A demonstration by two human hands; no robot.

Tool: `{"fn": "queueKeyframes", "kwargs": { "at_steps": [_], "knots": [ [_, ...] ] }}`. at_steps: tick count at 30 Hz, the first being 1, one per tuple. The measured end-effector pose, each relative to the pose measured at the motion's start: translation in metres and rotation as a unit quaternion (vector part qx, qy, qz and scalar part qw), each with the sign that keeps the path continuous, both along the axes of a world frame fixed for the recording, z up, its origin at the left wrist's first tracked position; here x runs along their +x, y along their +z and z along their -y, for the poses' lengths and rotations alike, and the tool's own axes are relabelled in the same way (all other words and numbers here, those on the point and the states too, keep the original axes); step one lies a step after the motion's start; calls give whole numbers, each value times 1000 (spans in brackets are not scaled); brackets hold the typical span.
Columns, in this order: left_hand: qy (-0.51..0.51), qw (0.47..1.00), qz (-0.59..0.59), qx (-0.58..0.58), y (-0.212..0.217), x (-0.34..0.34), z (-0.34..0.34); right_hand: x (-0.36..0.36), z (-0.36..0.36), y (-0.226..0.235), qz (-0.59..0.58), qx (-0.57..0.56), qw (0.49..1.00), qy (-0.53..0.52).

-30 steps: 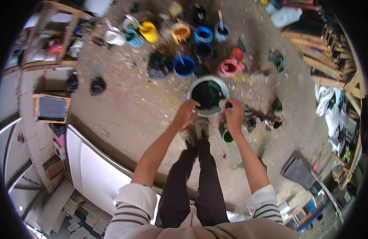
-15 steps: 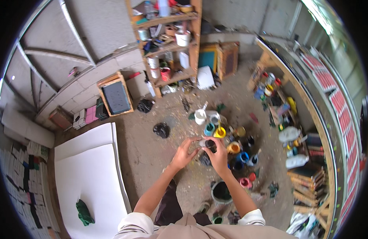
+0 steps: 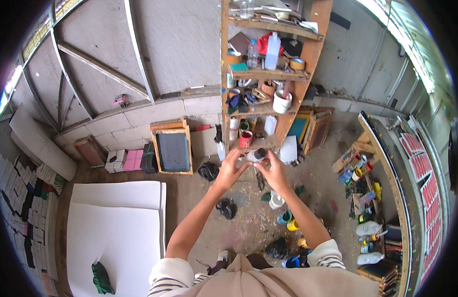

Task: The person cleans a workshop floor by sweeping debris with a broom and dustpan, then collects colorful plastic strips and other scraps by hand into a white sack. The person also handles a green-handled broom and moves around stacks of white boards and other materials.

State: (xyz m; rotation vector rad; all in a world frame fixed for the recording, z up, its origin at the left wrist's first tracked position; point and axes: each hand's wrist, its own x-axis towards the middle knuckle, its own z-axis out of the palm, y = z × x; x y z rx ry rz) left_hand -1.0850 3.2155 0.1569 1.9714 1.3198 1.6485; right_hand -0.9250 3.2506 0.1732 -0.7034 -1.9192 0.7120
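Note:
Both my hands are raised in front of me around a small bottle (image 3: 251, 157) with a clear or whitish body and a black top (image 3: 259, 153). My left hand (image 3: 232, 168) pinches it from the left side. From the other side my right hand (image 3: 273, 172) closes its fingers near the black top. The thumbs almost meet under the bottle, and the fingers partly cover it. Below and to the right on the floor stand paint pots: a white one (image 3: 276, 199), a teal one (image 3: 285, 217) and a yellow one (image 3: 293, 225), partly hidden by my right forearm.
A wooden shelf (image 3: 268, 75) with bottles and pots rises ahead. A framed screen (image 3: 172, 151) leans on the block wall. Large white sheets (image 3: 115, 232) lie at left, with a green cloth (image 3: 102, 278) on top. A long wooden-edged table (image 3: 387, 171) runs along the right. Black bags (image 3: 226, 208) lie on the floor.
The view has tilted up and shows more of the shelf. My hands, still on the bottle, are now higher in the picture, and the paint pots appear lower, behind my right arm.

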Motion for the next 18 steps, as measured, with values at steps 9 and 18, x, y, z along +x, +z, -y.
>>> {"fn": "queueKeyframes", "kwargs": {
  "at_steps": [9, 18],
  "knots": [
    [-17, 996, 67, 50, 25, -24, -215, -33, -215, 25, 3, 78, 996, -46],
    [324, 937, -129, 21, 38, -58, -437, -85, -494, 42, -78, 61, 992, -82]
  ]
}}
